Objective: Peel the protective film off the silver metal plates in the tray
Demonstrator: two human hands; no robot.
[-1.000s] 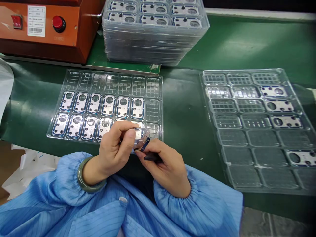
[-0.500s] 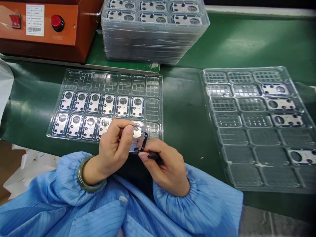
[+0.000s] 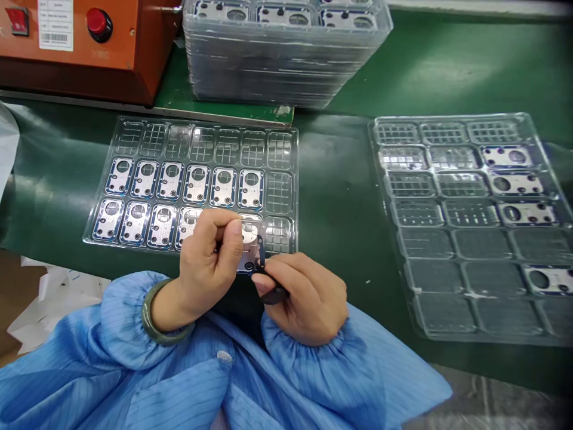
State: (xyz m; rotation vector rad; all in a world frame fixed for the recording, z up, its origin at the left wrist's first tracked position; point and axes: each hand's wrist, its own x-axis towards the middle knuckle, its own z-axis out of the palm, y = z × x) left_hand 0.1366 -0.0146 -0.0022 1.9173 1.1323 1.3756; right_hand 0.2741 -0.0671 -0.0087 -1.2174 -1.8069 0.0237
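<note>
Glossy plastic trays [image 3: 279, 194], brushed-looking metal plates [image 3: 224, 190] (and sleeves [image 3: 320, 382] of creased cloth).

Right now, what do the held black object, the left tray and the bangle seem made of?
Black object: plastic or rubber, perhaps; smooth, dark, partly hidden. Left tray: glossy clear plastic, probably; tabletop shows through. Bangle: polished stone or glass, perhaps; green, glinting.

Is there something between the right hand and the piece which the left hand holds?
Only the dark tool in the right hand shows there, near the lower right corner of the blue-edged piece; nothing else visible stands between them.
</note>
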